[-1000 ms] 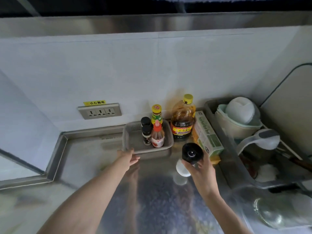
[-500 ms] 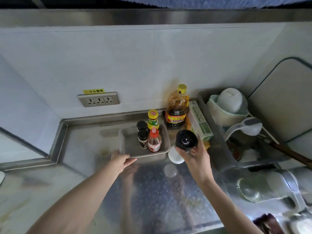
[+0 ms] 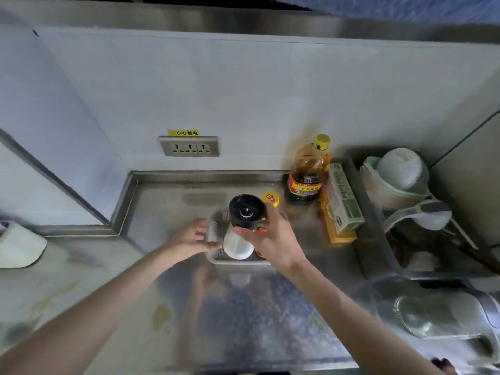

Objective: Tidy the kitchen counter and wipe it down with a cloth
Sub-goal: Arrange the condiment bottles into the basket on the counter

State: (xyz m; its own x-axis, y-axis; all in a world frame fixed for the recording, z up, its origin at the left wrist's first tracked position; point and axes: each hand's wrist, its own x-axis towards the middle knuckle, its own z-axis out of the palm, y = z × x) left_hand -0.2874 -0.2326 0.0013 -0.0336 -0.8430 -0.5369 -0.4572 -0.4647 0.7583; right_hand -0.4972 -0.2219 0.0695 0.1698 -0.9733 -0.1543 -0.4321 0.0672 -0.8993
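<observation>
A grey plastic tray sits on the steel counter and holds small condiment bottles, mostly hidden; a yellow-capped bottle shows behind. My right hand grips a white jar with a black lid, tilted, held over the tray. My left hand holds the tray's left edge with curled fingers.
A big oil bottle and a green and orange box stand right of the tray. A dish rack with bowls fills the right side. A wall socket is behind. A pale cloth-like thing lies far left.
My right hand has carried the jar leftward from beside the tray to above it. My left hand stays at the tray's left edge. The camera has tipped downward.
</observation>
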